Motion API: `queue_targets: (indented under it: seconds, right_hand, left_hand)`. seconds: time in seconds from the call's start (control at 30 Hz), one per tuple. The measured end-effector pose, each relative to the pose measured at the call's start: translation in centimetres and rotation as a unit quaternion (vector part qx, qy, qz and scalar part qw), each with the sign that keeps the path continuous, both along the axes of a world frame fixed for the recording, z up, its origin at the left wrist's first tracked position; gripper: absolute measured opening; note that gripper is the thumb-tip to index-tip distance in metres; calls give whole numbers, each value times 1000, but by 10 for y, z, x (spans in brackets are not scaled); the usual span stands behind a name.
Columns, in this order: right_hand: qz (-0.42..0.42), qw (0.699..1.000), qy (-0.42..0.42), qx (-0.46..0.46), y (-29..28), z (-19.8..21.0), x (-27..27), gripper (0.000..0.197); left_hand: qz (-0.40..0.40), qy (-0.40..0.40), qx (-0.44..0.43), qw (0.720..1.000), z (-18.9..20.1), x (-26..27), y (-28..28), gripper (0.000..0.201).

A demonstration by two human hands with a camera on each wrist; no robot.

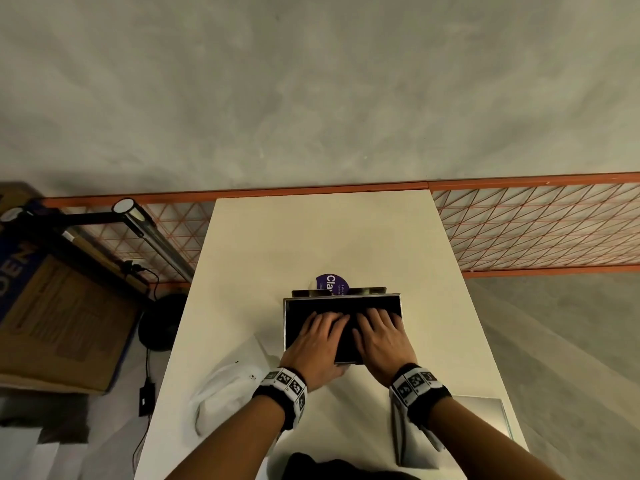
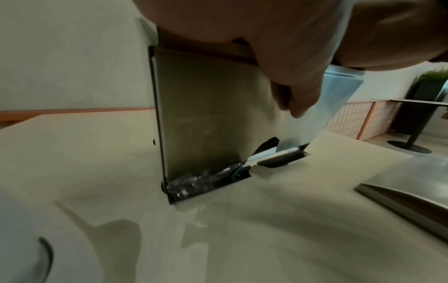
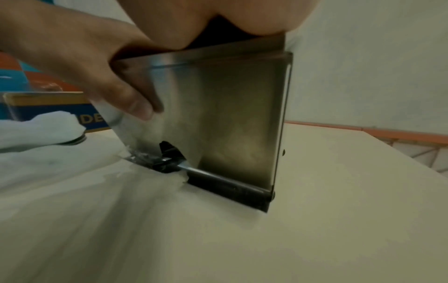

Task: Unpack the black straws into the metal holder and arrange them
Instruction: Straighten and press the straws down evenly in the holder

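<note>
Head view: both hands, L (image 1: 320, 337) & R (image 1: 381, 336), flat on straws (image 1: 301, 308) in holder (image 1: 284, 327); plastic bag (image 1: 221, 393) left, lid (image 1: 485, 417) right.

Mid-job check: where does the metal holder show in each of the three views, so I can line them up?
Head: metal holder at centre, on the white table, both hands over its open top.
Left wrist: holder upright at centre, under the left hand.
Right wrist: holder right of centre, below the right hand.
Shared landmark: the left thumb against the holder's front wall.
</note>
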State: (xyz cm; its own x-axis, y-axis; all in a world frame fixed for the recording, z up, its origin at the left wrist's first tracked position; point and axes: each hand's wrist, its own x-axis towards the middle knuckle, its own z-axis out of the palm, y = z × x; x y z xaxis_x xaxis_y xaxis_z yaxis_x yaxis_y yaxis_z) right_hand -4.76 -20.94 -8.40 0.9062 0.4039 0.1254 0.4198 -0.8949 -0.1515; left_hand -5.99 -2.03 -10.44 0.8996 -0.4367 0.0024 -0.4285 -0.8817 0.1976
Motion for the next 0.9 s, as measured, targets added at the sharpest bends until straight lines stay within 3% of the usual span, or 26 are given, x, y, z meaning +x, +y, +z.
queue_targets:
  seconds: [0.3,0.67,0.8,0.9]
  right_hand:
    - [-2,1000,6,-21,-1,2,-9,34]
    - [20,994,33,-103,3,23,0,40]
    - [58,984,58,-161,11,40,15,22]
    - [47,985,60,-156,17,43,23,20]
  left_hand:
    - [-19,-44,15,999,4,-7,-3,99]
    - [18,51,40,998,9,18,-6,106]
    - [17,48,31,998,14,23,-7,97]
    - [17,39,33,999,17,24,-8,79]
